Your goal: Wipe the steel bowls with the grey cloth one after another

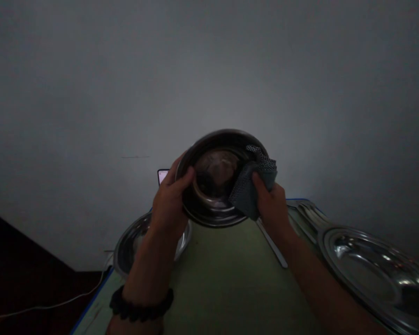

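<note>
I hold a round steel bowl [214,179] tilted up in front of me, above the far end of a green-topped table [223,279]. My left hand [169,202] grips its left rim, thumb over the edge. Closed fingers of my right hand [270,204] press a dark grey mesh cloth [253,184] against the bowl's right inner side. A dark bead bracelet [141,307] circles my left wrist.
A steel plate [132,244] lies on the table under my left forearm. A large steel tray [373,274] sits at the right, with a long flat utensil [272,244] beside it. A lit phone screen [162,175] stands behind the bowl. A white cable [56,304] trails left.
</note>
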The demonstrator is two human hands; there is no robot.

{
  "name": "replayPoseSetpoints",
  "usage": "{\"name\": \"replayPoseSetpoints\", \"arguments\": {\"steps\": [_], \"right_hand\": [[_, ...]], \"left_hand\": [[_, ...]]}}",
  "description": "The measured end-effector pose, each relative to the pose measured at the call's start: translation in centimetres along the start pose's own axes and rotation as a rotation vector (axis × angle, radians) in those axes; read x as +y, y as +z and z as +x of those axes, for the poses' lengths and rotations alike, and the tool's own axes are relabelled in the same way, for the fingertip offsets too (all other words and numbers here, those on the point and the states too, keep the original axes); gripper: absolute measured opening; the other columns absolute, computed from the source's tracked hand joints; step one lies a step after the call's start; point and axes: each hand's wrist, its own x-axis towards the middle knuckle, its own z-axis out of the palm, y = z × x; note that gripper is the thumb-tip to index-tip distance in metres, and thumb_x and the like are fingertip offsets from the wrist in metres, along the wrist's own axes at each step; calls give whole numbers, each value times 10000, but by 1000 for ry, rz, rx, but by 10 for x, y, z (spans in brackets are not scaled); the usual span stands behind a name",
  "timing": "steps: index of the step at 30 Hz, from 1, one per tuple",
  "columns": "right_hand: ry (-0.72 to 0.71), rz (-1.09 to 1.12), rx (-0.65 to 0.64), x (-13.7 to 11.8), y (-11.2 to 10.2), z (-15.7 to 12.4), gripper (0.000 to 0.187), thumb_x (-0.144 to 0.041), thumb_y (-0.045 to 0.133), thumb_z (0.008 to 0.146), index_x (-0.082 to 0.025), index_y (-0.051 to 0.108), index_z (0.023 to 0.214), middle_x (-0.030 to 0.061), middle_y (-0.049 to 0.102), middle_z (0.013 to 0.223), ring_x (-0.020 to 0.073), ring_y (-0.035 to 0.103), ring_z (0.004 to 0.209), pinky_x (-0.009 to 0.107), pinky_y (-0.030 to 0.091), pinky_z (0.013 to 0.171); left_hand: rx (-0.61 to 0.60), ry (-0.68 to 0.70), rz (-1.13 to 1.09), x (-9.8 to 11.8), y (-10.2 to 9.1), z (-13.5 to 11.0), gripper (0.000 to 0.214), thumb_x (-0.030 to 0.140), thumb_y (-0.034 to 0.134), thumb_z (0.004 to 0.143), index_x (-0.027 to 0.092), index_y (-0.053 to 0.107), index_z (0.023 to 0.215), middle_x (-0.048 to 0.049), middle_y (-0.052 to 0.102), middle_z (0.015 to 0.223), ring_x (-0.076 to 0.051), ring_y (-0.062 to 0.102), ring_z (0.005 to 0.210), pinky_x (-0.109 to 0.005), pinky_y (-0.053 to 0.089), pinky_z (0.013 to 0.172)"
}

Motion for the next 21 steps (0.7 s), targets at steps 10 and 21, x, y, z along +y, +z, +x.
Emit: {"name": "replayPoseSetpoints", "arguments": {"steps": [10,21], "right_hand": [[531,691,-40,9,17,1,224,-183,679,673,-175,653,895,46,737,935,191,697,802,349,563,784],[-425,-289,-123,-19,-35,16,220,-256,635,755,-177,657,960,37,705,805,201,644,750,331,488,683]], "left_hand": [[149,8,-348,-26,41,-11,632,118,608,689,258,451,1285,-47,591,1268,-245,562,1169,-359,471,958],[-324,-78,218,11,-11,-13,401,351,653,800,298,568,1188,-21,691,1057,-216,647,933,-302,503,778]]}}
